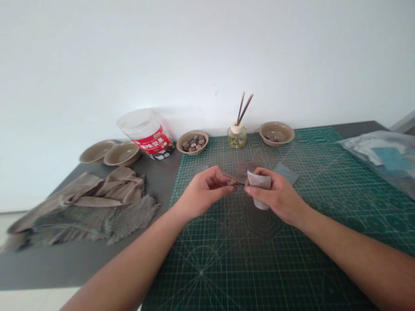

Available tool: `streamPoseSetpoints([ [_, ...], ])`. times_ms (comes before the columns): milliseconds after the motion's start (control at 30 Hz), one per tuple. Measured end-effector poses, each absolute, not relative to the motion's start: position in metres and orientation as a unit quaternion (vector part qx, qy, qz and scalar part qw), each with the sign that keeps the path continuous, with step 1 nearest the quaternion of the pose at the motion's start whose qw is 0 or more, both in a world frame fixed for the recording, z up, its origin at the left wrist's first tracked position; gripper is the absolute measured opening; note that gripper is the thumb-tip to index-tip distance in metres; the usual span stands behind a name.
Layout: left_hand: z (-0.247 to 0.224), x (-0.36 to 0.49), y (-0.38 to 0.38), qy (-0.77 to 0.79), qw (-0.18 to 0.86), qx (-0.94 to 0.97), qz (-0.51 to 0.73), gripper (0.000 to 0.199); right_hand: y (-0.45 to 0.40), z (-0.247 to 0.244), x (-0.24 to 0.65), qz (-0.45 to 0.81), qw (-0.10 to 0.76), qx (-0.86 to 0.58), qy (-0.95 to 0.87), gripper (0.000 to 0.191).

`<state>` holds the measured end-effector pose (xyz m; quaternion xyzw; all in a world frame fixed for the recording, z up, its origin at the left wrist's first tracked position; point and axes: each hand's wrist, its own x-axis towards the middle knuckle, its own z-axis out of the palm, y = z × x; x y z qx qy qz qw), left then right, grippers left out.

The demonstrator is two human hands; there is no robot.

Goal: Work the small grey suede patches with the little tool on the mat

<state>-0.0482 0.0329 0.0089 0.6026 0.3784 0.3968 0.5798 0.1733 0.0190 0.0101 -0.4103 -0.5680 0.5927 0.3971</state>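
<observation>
Over the middle of the green cutting mat [227, 259], my left hand [205, 190] is closed, pinching a small brownish stone [231, 182] between thumb and fingers. Just to its right, my right hand [279, 190] is wrapped round a greyish-white curled piece [260, 204] that looks like cloth or thick paper; I cannot tell which. The hands are close together but apart. Behind them lies a flat brown square [244, 169], partly covered by my right hand. A blue-grey square [285, 173] rests beyond that hand.
At the back stand a bowl of stones [180, 141], a reed diffuser [237, 137] and another bowl [281, 129] with a few stones. Leftward are a red-labelled plastic tub [151, 138], two tan bowls [121, 153] and a crumpled cloth [94, 207]. A plastic bag [385, 157] lies right.
</observation>
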Motion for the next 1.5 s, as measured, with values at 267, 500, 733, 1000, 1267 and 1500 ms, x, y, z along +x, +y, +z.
streamPoseSetpoints([
  [267,0.0119,-0.0478,0.0306,0.347,0.636,0.581,0.369,0.031,0.0167,0.0107,0.1756,0.480,0.379,-0.418,-0.672,0.020],
  [500,0.0097,-0.0494,0.0323,0.378,0.641,0.577,0.336,0.029,0.0140,0.0105,0.1769,0.326,0.392,-0.357,-0.783,0.013],
  [733,0.0106,-0.0491,0.0323,0.394,0.630,0.586,0.322,0.029,0.0122,0.0062,0.1767,0.262,0.382,-0.346,-0.816,0.024],
  [1000,0.0115,-0.0479,0.0303,0.400,0.617,0.606,0.303,0.024,0.0101,0.0061,0.1757,0.323,0.369,-0.340,-0.803,0.026],
  [1267,0.0138,-0.0469,0.0279,0.402,0.608,0.621,0.287,0.024,0.0104,0.0067,0.1769,0.350,0.353,-0.345,-0.796,0.022],
  [1500,0.0140,-0.0471,0.0276,0.412,0.591,0.630,0.290,0.023,0.0096,0.0066,0.1753,0.347,0.362,-0.345,-0.794,0.023],
])
